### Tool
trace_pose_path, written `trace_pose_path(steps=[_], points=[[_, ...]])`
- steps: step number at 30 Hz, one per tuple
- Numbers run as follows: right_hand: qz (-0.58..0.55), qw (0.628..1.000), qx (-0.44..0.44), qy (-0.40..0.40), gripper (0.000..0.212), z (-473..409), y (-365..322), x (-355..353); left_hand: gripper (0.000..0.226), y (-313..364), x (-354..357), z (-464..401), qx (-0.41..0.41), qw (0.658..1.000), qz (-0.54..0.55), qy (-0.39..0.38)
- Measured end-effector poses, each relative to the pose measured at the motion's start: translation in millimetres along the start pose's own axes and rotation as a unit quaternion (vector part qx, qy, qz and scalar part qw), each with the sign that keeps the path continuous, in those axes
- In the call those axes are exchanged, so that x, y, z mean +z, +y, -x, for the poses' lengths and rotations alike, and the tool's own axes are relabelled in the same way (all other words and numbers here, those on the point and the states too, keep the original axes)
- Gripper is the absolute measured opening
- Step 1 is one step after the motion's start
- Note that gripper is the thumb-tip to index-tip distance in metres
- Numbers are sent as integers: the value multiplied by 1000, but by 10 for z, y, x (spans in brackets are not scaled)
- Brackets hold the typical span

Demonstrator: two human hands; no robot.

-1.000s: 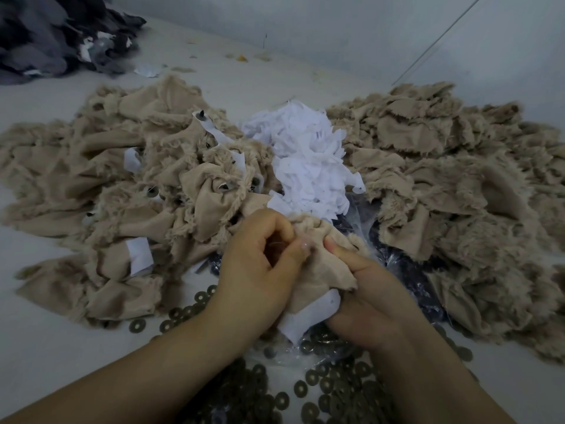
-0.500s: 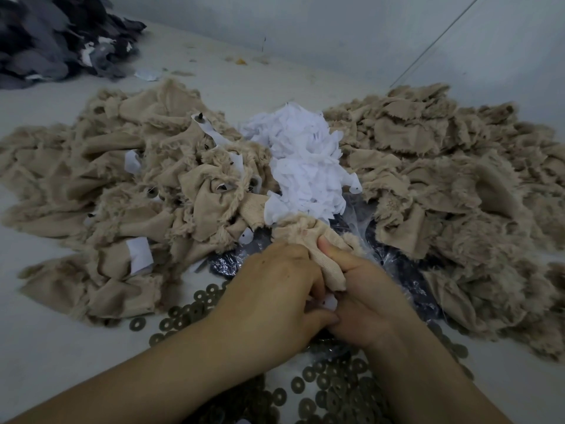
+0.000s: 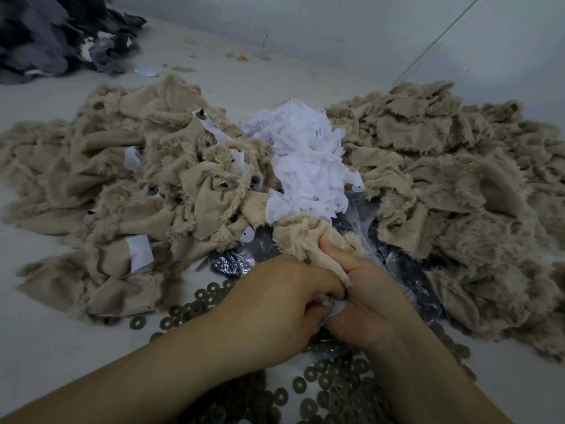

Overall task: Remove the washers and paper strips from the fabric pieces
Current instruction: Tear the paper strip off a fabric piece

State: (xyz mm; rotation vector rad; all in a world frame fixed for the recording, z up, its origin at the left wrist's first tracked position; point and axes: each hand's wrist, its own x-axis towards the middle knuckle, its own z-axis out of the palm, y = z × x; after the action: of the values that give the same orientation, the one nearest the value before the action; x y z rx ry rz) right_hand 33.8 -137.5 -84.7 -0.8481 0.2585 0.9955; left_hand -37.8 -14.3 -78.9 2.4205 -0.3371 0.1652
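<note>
- Head view: low in the centre of the frame, the left hand (image 3: 275,304) and right hand (image 3: 363,298) meet over one tan fabric piece (image 3: 308,240). The right thumb pins the cloth; the left fingers curl round a white paper strip (image 3: 334,307) between the hands.
- Step, as I judge it: stripping the paper. Next comes a firm pull apart.
- Loose washers (image 3: 324,381) lie on the counter (image 3: 46,341) below; the paper heap (image 3: 305,160) sits at centre.

I see the paper heap (image 3: 308,166) at twelve o'clock between two fabric piles, one at ten (image 3: 116,191), one at two (image 3: 452,185); washers (image 3: 333,384) lie at six.
</note>
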Motion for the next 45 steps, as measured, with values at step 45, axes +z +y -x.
trace_pose_path(steps=[45], points=[[83,989,-117,-40,42,18,67,2,13,-70,-149,-33,-159,924,253,240]])
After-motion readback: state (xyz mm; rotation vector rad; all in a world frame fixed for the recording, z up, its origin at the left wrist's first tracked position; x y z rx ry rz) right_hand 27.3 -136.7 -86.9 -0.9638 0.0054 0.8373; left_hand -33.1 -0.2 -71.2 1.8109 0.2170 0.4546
